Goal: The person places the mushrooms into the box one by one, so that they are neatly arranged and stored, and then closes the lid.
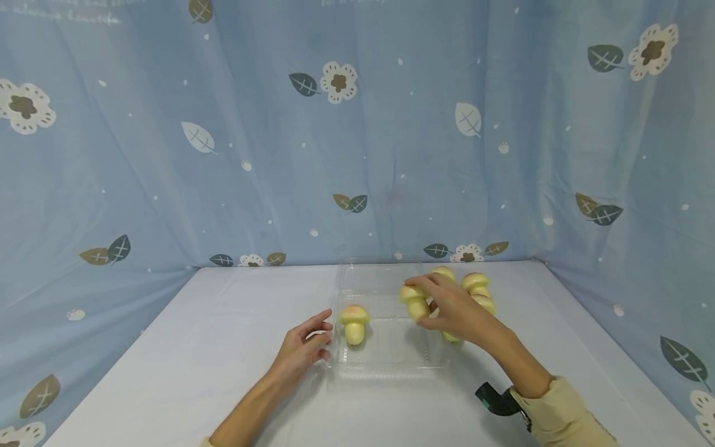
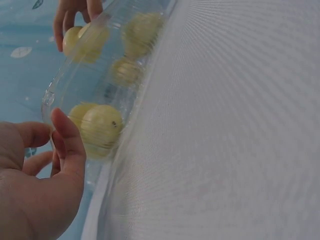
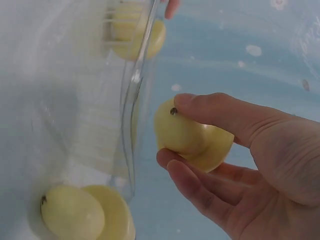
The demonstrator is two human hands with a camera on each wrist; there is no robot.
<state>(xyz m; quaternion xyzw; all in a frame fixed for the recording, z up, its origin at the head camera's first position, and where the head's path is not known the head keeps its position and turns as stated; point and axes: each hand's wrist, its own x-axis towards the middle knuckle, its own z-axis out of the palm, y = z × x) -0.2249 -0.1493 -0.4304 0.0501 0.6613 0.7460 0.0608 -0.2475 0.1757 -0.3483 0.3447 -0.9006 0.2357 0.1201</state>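
Observation:
A clear plastic tray (image 1: 391, 363) lies on the white table. One yellow toy mushroom (image 1: 354, 323) stands in its left part. My left hand (image 1: 321, 338) rests at the tray's left edge with relaxed fingers touching the rim; in the left wrist view its thumb (image 2: 67, 145) lies against the clear wall beside that mushroom (image 2: 100, 127). My right hand (image 1: 418, 304) pinches another yellow mushroom (image 1: 413, 301) between thumb and fingers above the tray's right part. The right wrist view shows this mushroom (image 3: 192, 135) held just outside the tray wall (image 3: 135, 100).
Several more yellow mushrooms (image 1: 477, 285) lie clustered at the tray's right side, behind my right hand. Blue flowered cloth (image 1: 357, 124) closes off the back and both sides. A black and teal wrist device (image 1: 494, 398) sits on my right forearm.

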